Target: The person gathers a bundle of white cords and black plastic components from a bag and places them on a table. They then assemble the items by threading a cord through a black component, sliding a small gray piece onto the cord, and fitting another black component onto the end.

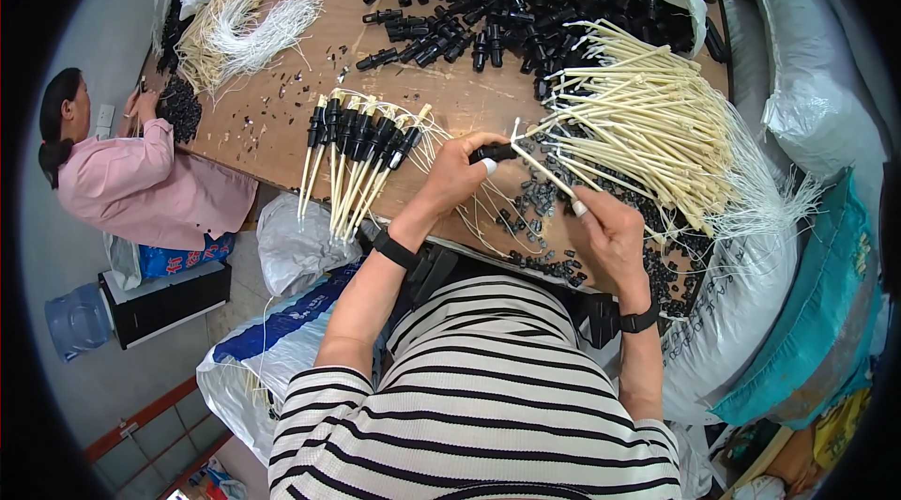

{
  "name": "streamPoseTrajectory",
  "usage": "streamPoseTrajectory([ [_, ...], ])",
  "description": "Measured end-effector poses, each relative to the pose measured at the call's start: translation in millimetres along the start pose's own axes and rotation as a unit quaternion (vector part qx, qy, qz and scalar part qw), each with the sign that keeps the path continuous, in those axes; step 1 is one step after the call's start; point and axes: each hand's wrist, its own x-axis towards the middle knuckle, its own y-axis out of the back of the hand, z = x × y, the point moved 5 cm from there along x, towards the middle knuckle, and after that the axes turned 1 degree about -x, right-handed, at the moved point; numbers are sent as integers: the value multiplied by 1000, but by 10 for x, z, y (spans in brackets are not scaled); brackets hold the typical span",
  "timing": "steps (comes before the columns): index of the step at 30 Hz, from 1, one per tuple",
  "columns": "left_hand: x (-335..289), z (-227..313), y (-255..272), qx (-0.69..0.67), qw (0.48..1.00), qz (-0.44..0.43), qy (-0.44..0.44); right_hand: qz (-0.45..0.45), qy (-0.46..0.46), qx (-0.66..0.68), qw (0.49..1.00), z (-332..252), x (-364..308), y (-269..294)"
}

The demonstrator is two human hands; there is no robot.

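Landmark: the heap of cream rods (657, 124) on the bench (333, 26).
Item: black fitting (499, 152), one; left of the heap. Pinched in the left grip (453, 173), thumb and fingers closed about its body, free end projecting toward the heap.
Item: single cream rod (545, 169), one; at the heap's left edge. Near end pinched in the right grip (614, 230), the length reaching to just beside the fitting's tip; contact uncertain.
Item: fitted rods (357, 136), a row; well left of the heap.

Both hands (454, 175) (614, 230) curled, forearms (364, 307) (642, 364) extended
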Motion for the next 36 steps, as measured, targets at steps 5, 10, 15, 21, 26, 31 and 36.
streamPoseTrajectory([
  [5,-38,260,4,217,958,5,-185,-63,66,-152,984,-72,-26,-18],
  [10,-85,290,-236,283,923,2,-259,-87,133,-170,973,-221,-16,-179],
  [15,-118,298,-151,282,900,3,-332,-75,-51,-287,954,-41,-43,-8],
  [21,-389,810,-482,445,811,-22,-379,66,-67,-185,978,107,47,181],
  [26,-472,740,-683,515,788,-47,-335,10,-21,-29,999,-125,73,-225],
  [31,-253,335,-188,445,887,9,-121,29,-119,358,926,171,64,9],
  [36,-223,-6,-129,206,977,51,35,-158,-112,209,959,-236,88,-144],
])
